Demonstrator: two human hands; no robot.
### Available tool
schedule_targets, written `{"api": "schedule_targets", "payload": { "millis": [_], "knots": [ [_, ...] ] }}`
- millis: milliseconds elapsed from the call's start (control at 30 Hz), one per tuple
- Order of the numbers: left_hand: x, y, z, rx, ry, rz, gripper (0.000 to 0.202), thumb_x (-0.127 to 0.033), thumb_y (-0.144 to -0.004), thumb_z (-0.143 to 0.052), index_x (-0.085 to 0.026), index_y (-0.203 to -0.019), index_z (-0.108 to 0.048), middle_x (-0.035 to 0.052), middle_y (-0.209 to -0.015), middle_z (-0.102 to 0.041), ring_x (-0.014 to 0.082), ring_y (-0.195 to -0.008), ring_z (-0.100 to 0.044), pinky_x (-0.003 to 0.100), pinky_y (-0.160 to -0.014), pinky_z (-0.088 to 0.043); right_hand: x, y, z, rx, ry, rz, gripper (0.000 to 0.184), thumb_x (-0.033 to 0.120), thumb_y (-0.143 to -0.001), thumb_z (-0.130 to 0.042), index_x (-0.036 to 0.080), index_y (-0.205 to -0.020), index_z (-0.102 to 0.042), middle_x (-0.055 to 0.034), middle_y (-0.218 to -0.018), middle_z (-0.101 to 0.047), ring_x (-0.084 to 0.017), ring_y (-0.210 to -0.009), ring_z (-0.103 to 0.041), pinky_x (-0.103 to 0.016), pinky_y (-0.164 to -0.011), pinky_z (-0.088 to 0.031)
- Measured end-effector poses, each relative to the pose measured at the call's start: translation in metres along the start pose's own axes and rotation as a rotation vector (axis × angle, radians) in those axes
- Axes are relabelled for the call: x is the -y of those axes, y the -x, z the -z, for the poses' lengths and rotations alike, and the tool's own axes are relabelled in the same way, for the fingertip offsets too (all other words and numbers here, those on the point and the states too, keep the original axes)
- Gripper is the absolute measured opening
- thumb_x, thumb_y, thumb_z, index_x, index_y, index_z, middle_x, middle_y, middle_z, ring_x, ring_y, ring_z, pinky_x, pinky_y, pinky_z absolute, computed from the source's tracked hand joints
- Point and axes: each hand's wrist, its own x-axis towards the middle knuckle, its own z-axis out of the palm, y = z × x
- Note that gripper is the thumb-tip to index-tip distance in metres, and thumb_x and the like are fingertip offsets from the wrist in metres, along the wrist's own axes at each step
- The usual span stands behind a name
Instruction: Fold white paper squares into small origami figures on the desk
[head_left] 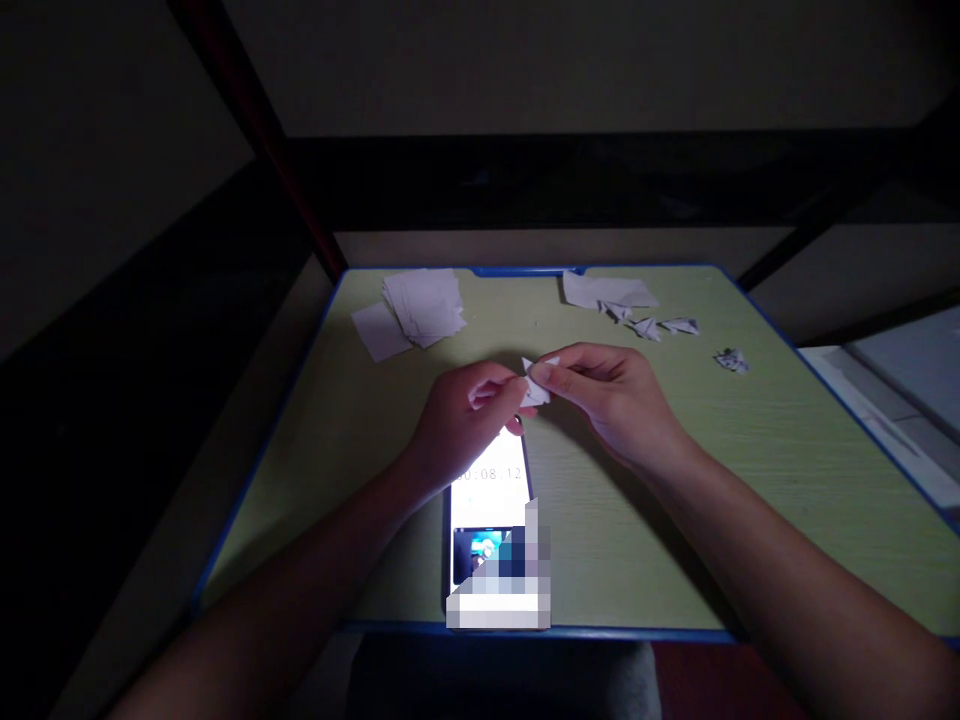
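Note:
A small piece of folded white paper is pinched between my two hands, above the middle of the table. My left hand grips its left side with thumb and fingers. From the right, my right hand presses thumb against forefinger on its upper part. The paper has pointed corners, and the fingers cover some of it. Just below the hands lies a lit phone with timer digits on its screen, partly hidden by my left hand and wrist.
A stack of white paper squares lies at the table's back left. At the back right are a flat paper sheet, several small folded paper pieces and a crumpled one. The table has a blue edge.

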Motion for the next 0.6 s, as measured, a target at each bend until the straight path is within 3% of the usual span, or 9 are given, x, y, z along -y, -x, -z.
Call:
{"api": "schedule_targets", "payload": {
  "millis": [200, 333, 600],
  "knots": [
    [0.0052, -0.0025, 0.0027, -0.088, -0.026, 0.003, 0.016, -0.024, -0.081, -0.056, -0.014, -0.07, -0.061, -0.0002, -0.055, -0.067, 0.0068, -0.042, -0.058, 0.015, -0.041, -0.045, 0.0, -0.0018, 0.0004, 0.115, -0.024, -0.008, 0.014, 0.022, -0.082, -0.066, 0.025, -0.09, -0.077, 0.0012, -0.08, -0.072, -0.011, -0.075, -0.061, -0.026, -0.074, -0.045],
    [0.008, -0.0031, 0.0024, -0.11, -0.042, 0.001, 0.015, -0.024, -0.081, -0.056, -0.015, -0.07, -0.061, -0.0005, -0.055, -0.067, 0.0061, -0.04, -0.056, 0.015, -0.04, -0.044, 0.0005, -0.0013, 0.0004, 0.073, -0.01, 0.001, 0.013, 0.023, -0.08, -0.067, 0.023, -0.088, -0.076, 0.0007, -0.076, -0.07, -0.011, -0.07, -0.058, -0.026, -0.068, -0.043],
    [0.0055, -0.0023, -0.0004, -0.038, -0.024, 0.021, 0.015, -0.026, -0.081, -0.056, -0.013, -0.076, -0.062, 0.0011, -0.057, -0.066, 0.008, -0.047, -0.059, 0.015, -0.041, -0.045, 0.0022, -0.002, -0.0012, -0.052, 0.057, 0.014, 0.008, 0.024, -0.075, -0.071, 0.02, -0.071, -0.076, 0.0016, -0.061, -0.064, -0.009, -0.057, -0.053, -0.025, -0.056, -0.039]
  ]
}}
